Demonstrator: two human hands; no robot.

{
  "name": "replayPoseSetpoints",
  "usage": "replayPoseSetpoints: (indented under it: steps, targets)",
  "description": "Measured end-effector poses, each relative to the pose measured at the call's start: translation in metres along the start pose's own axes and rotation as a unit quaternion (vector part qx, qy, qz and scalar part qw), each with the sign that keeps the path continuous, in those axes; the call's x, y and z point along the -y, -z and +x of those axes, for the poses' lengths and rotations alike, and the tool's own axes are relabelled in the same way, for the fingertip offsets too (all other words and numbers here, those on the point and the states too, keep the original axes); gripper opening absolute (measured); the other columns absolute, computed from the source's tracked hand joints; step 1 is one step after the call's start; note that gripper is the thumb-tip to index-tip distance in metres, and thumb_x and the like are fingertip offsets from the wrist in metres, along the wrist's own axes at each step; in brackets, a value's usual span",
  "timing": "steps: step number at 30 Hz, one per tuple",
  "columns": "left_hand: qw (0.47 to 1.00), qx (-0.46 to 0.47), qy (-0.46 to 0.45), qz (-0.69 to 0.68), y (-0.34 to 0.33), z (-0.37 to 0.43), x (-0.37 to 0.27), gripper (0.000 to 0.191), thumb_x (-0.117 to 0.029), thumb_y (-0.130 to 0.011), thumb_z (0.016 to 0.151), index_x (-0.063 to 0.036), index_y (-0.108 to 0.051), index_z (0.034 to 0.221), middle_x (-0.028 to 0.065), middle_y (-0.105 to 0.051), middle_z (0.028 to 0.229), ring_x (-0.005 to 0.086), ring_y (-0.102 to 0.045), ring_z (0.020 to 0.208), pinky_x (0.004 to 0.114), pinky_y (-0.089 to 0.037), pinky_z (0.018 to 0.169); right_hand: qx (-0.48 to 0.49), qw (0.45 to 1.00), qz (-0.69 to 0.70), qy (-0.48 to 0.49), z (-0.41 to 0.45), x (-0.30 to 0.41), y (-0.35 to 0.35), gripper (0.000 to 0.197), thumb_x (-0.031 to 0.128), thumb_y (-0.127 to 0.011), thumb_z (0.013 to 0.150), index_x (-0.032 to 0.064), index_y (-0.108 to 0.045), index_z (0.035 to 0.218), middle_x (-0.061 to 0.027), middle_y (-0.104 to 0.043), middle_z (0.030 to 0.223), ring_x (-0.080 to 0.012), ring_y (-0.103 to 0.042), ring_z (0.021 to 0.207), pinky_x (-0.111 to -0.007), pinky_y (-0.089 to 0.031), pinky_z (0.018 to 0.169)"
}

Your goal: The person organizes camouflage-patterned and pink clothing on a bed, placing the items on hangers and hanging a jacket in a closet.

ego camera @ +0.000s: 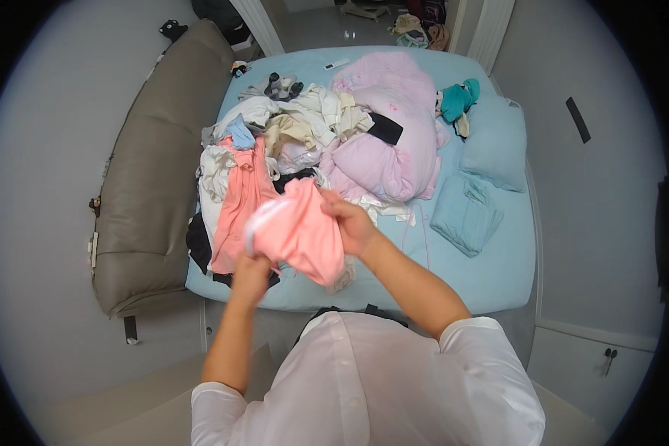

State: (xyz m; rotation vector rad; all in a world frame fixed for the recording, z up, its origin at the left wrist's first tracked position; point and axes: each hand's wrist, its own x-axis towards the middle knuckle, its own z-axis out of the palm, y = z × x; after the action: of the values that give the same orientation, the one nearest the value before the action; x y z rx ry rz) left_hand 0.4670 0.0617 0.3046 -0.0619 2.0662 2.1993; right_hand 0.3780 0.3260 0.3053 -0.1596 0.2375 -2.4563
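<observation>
Between my hands hangs a coral-pink garment (301,234) with a whitish band along its left edge, slightly blurred. My left hand (252,273) grips its lower left edge. The upper right side is pinched in my right hand (350,223). Behind it, a longer coral-pink garment (242,195) lies spread on the bed at the left. A heap of white and cream clothes (312,108) sits further back, with a light blue cloth (240,132) at its left side. Part of the bed under the held garment is hidden.
A pink quilt (390,161) lies bunched mid-bed, a black cloth (386,129) on it. To the right are a blue pillow (493,145), a folded blue cloth (467,214) and a teal item (460,100). A pink hanger (425,234) rests nearby. The padded headboard (150,167) borders the left.
</observation>
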Motion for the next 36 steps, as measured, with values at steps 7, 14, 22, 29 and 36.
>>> replayPoseSetpoints:
  steps: [7,14,22,29,36]
  targets:
    - [0.939,-0.173,-0.193,0.226,0.0,0.027,-0.152,0.032,-0.023,-0.058,0.106,0.0065,-0.07,0.099,0.0059,-0.066,0.091,0.0092,-0.06,0.08,0.025,-0.051,0.074,-0.098,0.474,-0.847,-0.22,0.017,0.048,-0.057,0.065,0.019,-0.071,0.09,-0.0044,-0.045,0.145,-0.025,-0.053,0.145,-0.0295,-0.056,0.131,-0.041,-0.045,0.11]
    - [0.983,-0.018,-0.103,0.152,-0.004,0.078,-0.164,0.028,-0.025,-0.057,0.107,0.0009,-0.067,0.11,0.007,-0.072,0.098,0.0147,-0.069,0.089,0.03,-0.056,0.078,0.074,0.485,-0.861,0.132,0.072,0.049,-0.028,0.082,0.045,-0.075,0.086,0.0023,-0.046,0.15,-0.0259,-0.056,0.143,-0.0409,-0.052,0.134,-0.045,-0.042,0.113]
    - [0.94,-0.085,0.063,0.324,0.116,0.104,0.07,0.023,-0.02,-0.072,0.091,0.0008,-0.07,0.1,0.0101,-0.072,0.087,0.0176,-0.069,0.078,0.032,-0.054,0.071,-0.097,0.496,-0.857,-0.1,-0.026,0.032,0.104,0.055,0.033,-0.073,0.091,-0.0025,-0.06,0.131,-0.0214,-0.071,0.115,-0.0317,-0.071,0.102,-0.04,-0.056,0.089]
    - [0.881,-0.064,0.089,0.46,0.103,0.139,0.271,0.028,-0.019,-0.074,0.084,-0.0002,-0.069,0.104,0.0169,-0.074,0.094,0.0337,-0.071,0.09,0.043,-0.055,0.079,-0.247,0.55,-0.771,-0.203,-0.128,-0.012,0.16,0.047,0.025,-0.072,0.095,-0.0015,-0.06,0.132,-0.0165,-0.07,0.115,-0.0243,-0.068,0.105,-0.035,-0.054,0.093]
    - [0.707,0.152,0.056,0.689,0.093,0.22,0.333,0.021,-0.016,-0.075,0.082,-0.0027,-0.07,0.096,0.0192,-0.071,0.1,0.0339,-0.068,0.094,0.045,-0.046,0.103,-0.409,0.598,-0.639,-0.259,-0.193,-0.038,0.178,0.046,0.031,-0.067,0.098,0.0005,-0.061,0.132,-0.0189,-0.07,0.122,-0.0314,-0.068,0.112,-0.04,-0.052,0.097]
